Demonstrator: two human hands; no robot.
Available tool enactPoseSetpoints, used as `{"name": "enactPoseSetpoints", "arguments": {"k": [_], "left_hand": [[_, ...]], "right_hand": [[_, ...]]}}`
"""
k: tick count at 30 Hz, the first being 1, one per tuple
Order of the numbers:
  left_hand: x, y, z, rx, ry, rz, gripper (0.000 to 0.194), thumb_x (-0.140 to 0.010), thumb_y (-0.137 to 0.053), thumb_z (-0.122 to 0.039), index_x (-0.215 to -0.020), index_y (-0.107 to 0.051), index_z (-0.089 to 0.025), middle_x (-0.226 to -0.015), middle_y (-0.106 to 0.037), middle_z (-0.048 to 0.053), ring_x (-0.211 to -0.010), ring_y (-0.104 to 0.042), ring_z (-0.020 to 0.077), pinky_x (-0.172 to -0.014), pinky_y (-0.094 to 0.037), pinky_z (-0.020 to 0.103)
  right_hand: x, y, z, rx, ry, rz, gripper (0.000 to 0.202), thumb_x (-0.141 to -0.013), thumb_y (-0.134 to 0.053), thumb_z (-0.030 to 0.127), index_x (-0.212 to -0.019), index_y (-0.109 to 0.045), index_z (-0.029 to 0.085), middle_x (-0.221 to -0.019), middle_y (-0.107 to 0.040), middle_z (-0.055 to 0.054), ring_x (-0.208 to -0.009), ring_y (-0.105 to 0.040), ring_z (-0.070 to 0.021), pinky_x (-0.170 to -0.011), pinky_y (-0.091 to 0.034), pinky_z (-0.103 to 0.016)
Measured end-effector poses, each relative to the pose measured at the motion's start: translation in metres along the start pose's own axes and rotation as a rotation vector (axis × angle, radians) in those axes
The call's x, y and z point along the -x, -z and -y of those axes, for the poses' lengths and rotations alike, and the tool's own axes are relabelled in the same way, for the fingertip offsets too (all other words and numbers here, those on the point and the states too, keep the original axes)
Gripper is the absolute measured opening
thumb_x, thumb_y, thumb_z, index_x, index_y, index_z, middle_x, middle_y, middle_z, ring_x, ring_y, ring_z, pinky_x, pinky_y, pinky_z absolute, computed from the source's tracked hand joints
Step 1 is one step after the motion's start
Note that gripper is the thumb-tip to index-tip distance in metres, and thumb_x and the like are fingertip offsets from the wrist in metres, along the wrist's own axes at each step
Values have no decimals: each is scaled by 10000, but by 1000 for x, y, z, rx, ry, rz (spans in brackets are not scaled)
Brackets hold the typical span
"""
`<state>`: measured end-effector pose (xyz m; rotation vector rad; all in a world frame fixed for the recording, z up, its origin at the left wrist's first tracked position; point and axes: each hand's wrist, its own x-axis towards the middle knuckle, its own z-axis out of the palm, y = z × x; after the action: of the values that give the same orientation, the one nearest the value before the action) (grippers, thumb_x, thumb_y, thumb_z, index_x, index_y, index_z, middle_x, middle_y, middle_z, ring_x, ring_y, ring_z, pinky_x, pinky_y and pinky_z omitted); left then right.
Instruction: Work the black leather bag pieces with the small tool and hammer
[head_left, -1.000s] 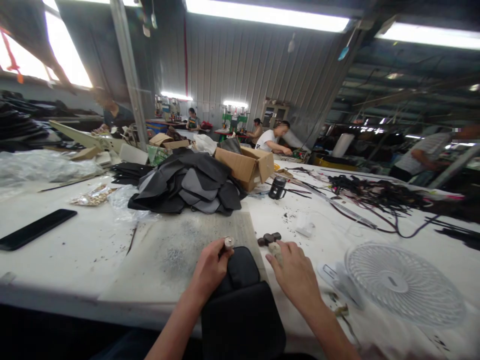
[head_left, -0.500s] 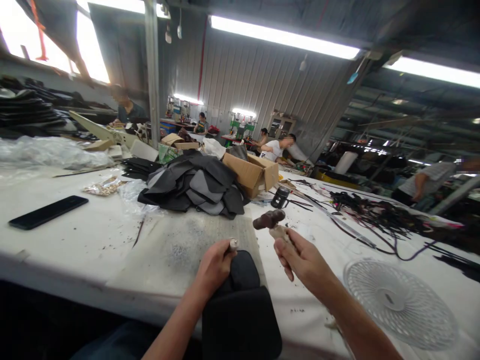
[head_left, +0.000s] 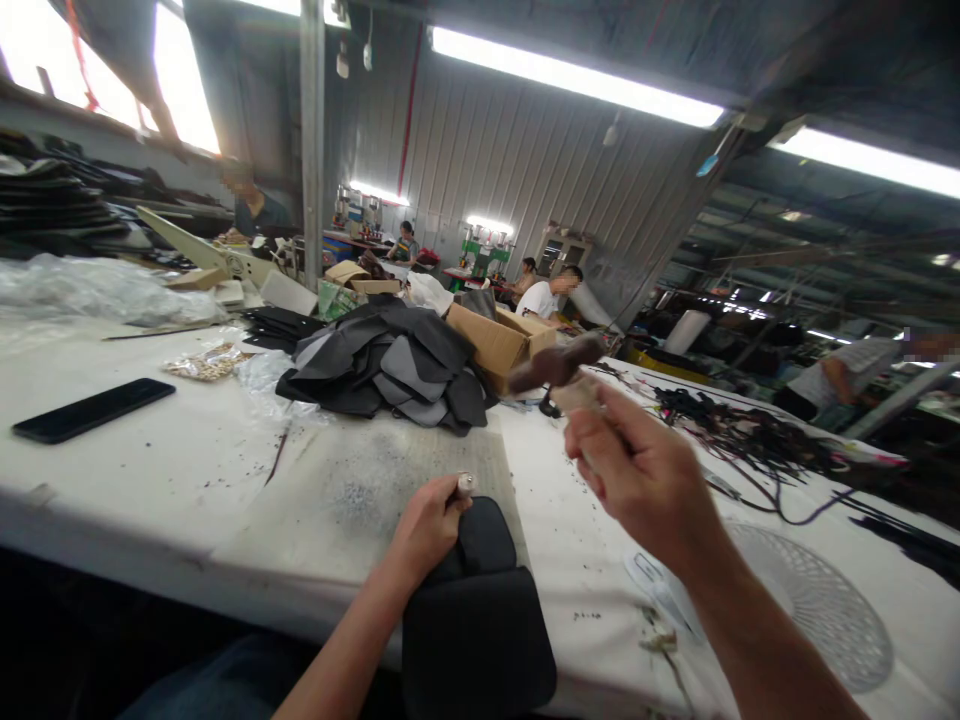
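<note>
Though lower before, hammer (head_left: 556,366) high, tight in right fingers (head_left: 598,442), cylinder (head_left: 466,484) in left fingers (head_left: 441,492).

We look through one camera on the wearer's head, forward and down, with the left hand (head_left: 426,532) and right hand (head_left: 646,478) near us, across the table (head_left: 199,490) toward the distant wall (head_left: 487,130).

White table (head_left: 202,490) — black phone (head_left: 94,410), fan (head_left: 832,605)
</note>
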<state>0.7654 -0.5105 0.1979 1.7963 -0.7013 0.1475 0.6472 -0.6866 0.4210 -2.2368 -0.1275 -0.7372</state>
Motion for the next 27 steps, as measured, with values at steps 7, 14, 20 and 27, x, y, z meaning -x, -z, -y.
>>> {"name": "enactPoseSetpoints", "arguments": {"k": [7, 14, 20, 27], "left_hand": [[1, 4, 0, 19, 34, 11, 144, -960, -618, -200, -820, -626, -231, -859, -718, 24, -817, -642, 217, -769, -419, 310], [1, 1, 0, -14, -11, 7, 154, -962, -615, -195, -812, -614, -229, -898, -723, 39, -829, -636, 219, -798, -432, 320], [2, 3, -2, 13, -12, 6, 129, -965, -607, -223, -838, -631, -231, -916, -727, 44, -863, -641, 228, -818, -447, 330], [-1, 8, -1, 90, 65, -31, 166, -948, -644, -267, -791, -622, -218, -771, -671, -10, -768, -614, 199, -723, -405, 293]], "right_hand": [[44, -53, -41, 98, -66, 131, 430, -1123, -557, 531, -1319, -725, 187, -703, -654, 5, -606, -623, -185, -591, -528, -297], [19, -30, -46, 222, -31, 0, 626, -1119, -527, 590, -1571, -606, 163, -827, -737, -40, -672, -671, -201, -656, -528, -303], [11, -15, -84, 581, -85, -21, 599, -1136, -486, 540, -1610, -573, 183, -1036, -831, -143, -877, -796, -313, -783, -578, -374], [38, -55, -171, 1049, -358, 291, 477, -1165, -463, 327, -1605, -550, 162, -1030, -805, -186, -909, -816, -350, -835, -603, -450]]}}
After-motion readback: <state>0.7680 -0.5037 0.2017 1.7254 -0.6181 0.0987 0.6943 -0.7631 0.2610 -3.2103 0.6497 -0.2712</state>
